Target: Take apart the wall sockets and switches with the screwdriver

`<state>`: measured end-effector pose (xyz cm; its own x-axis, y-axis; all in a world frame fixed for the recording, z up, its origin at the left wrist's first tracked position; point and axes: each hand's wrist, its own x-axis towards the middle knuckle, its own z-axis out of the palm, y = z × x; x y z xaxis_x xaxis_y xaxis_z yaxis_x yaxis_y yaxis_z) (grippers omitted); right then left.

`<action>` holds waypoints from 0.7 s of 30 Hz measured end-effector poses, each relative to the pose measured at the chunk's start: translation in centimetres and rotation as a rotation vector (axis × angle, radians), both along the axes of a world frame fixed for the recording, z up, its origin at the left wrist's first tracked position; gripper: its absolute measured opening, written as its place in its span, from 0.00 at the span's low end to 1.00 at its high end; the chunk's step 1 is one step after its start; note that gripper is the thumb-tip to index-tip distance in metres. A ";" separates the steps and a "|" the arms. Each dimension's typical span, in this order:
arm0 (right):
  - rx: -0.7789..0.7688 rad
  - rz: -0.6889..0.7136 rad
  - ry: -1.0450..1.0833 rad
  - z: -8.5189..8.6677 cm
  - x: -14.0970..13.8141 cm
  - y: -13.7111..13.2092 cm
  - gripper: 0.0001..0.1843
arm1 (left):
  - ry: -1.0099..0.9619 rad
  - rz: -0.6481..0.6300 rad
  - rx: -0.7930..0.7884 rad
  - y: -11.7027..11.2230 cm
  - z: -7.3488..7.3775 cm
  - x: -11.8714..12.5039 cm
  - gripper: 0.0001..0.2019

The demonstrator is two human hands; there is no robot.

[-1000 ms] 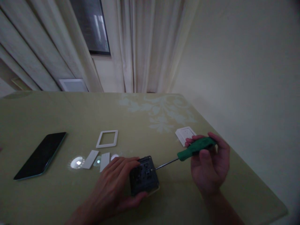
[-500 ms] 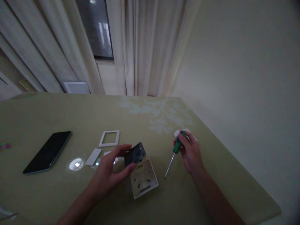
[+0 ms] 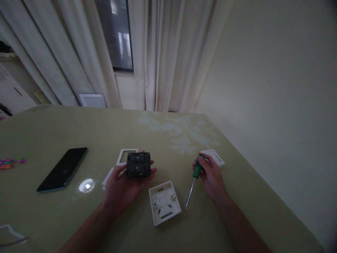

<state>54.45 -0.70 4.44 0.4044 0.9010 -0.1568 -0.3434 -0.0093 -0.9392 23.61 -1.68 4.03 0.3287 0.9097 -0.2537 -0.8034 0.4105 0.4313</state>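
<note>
My left hand (image 3: 126,188) is turned palm up and holds a black switch module (image 3: 138,165), its fingers curled under and around it. In my right hand (image 3: 212,175) is a screwdriver with a green handle (image 3: 197,170); its metal shaft slants down to the left, the tip close to the tabletop. Between the hands lies a white square back box (image 3: 164,203), open side up, with slots and holes in its floor. Behind my left hand a white frame (image 3: 122,157) is partly covered by the module, and a white flat plate (image 3: 107,177) is partly hidden by the thumb side.
A white square switch (image 3: 214,157) lies just beyond my right hand. To the left are a black phone (image 3: 63,170), small coloured pieces (image 3: 10,162) and a white wire (image 3: 13,233). The table's right edge (image 3: 268,189) runs along the wall.
My left hand has moved back and left from over the back box, turning palm up with the black module. The view has shifted slightly; the screwdriver stays in my right hand.
</note>
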 end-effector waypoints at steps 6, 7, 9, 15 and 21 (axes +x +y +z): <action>-0.001 0.007 -0.003 -0.1 -0.2 -0.1 0.36 | -0.045 0.157 -0.035 0.1 0.1 0.5 0.41; -0.001 0.010 -0.004 -0.1 -0.3 -0.1 0.35 | -0.065 0.173 -0.030 0.2 -0.1 0.4 0.41; -0.004 0.017 -0.004 -0.1 -0.4 -0.2 0.35 | -0.107 0.199 -0.030 0.3 -0.5 0.3 0.41; -0.009 0.022 0.002 -0.2 -0.5 -0.1 0.37 | -0.150 0.279 -0.119 0.6 -0.7 0.1 0.36; -0.010 0.018 0.006 -0.3 -0.5 -0.1 0.37 | -0.103 0.353 -0.184 0.8 -0.1 0.0 0.31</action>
<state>53.98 -0.80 4.12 0.3870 0.9066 -0.1682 -0.3486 -0.0250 -0.9369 23.59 -0.90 3.96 0.0370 0.9138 -0.4044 -0.9439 0.1648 0.2860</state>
